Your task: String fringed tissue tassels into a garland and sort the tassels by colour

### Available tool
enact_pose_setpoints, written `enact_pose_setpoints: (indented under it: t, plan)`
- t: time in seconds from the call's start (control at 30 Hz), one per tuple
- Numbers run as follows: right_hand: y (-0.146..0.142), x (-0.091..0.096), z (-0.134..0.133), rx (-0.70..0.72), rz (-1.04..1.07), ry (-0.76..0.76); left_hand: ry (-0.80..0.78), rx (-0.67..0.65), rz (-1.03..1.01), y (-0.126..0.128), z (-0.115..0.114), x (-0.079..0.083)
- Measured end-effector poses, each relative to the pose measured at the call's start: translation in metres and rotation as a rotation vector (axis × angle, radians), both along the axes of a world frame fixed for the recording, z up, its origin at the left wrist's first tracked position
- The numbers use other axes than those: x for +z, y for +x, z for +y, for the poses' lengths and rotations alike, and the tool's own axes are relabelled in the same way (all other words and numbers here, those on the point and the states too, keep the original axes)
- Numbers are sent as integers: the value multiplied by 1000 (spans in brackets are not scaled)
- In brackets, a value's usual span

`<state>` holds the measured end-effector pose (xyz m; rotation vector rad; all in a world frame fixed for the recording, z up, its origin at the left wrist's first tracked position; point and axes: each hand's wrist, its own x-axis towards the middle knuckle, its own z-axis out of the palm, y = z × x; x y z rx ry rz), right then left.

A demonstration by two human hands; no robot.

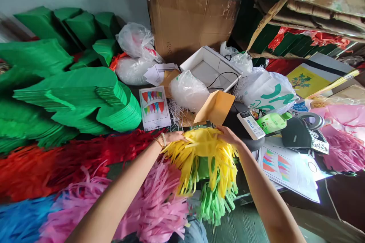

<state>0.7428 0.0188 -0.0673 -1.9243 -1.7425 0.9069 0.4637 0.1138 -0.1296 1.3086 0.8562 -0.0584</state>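
Note:
Between my two hands hangs a yellow fringed tissue-paper tassel [203, 142], its cut strips falling toward me. My left hand [173, 136], with a beaded bracelet at the wrist, grips its left upper corner. At the right upper corner my right hand [228, 135] pinches the same sheet. Light green fringe [213, 203] dangles below and behind the yellow strips; where it is fixed I cannot tell. Pink fringe [156, 201] lies beneath my left forearm, with dark red fringe [114, 150] beyond it.
Stacked green paper shapes [111, 98] fill the left. Ahead are a printed bunting card [155, 108], a white box [212, 64] and a plastic-wrapped bundle [189, 91]. A white device [251, 124], a green bottle [272, 122] and printed sheets [289, 167] lie right.

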Motion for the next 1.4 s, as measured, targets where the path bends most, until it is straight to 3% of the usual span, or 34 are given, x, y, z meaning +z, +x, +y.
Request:
enact_pose_setpoints:
  t: [0.1,0.17,0.27,0.3,0.37,0.4,0.5,0.63,0.73,0.83,0.9,0.93,1.03,1.1,1.2,1.3,1.4]
  plan:
    - [-17,-10,20,-128,-183,85,94,-46,155,12,27,-9]
    - [-39,-11,12,-177,-267,152,206,-44,240,17,41,-14]
    - [-78,-10,-32,-76,-324,221,413,-32,347,19,54,-15]
    - [-90,-12,-52,83,-344,262,490,-29,377,19,55,-13]
    - [-106,-20,-95,315,-378,269,656,-22,412,19,49,-6]
    - [-110,-28,-114,352,-419,260,742,-25,411,20,43,-2]
    - [-106,-57,-153,318,-619,282,969,-106,316,31,17,8]
    - [-100,-89,-166,261,-715,368,1115,-396,91,56,-14,5]
    - [-117,-85,-173,218,-637,357,1174,-548,-8,70,-22,-4]
    - [-126,-65,-187,240,-459,307,1227,-583,-15,79,-25,-10]
    - [-109,-54,-197,165,-389,325,1249,-568,19,87,-26,-12]
    - [-92,-52,-203,51,-404,344,1256,-553,43,92,-27,-12]
    - [-19,-60,-220,-481,-578,289,1262,-476,128,111,-30,-11]
    - [28,-74,-231,-663,-660,146,1254,-415,185,125,-32,-9]
    - [67,-94,-245,-648,-658,-4,1236,-331,241,142,-38,-1]
    - [74,-103,-253,-635,-671,6,1230,-250,250,151,-50,20]
    - [73,-106,-257,-644,-669,46,1261,-172,202,144,-72,51]
